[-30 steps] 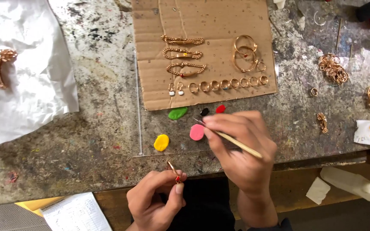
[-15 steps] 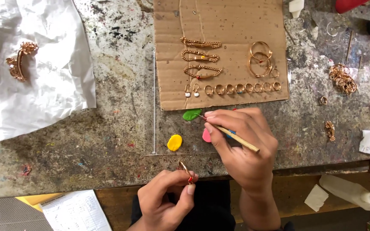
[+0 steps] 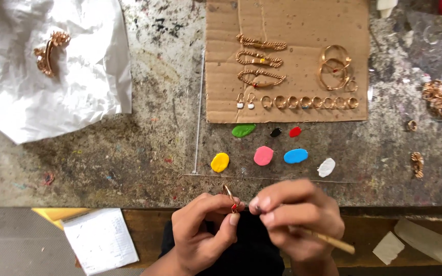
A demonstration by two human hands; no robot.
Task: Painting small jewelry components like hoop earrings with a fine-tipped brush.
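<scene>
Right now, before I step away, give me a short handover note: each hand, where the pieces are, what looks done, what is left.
Left hand: fingers pinch a small gold ring with a red dot on it, at the bench edge.
Right hand: holds a thin wooden stick, its tip at the ring.
Paint blobs in several colours sit on a clear sheet beyond the hands.
Cardboard: bracelets, hoops and a row of rings laid out; some show colour dots.
Loose gold pieces lie right, one more on white paper to the left; whether those are painted cannot be told.
</scene>
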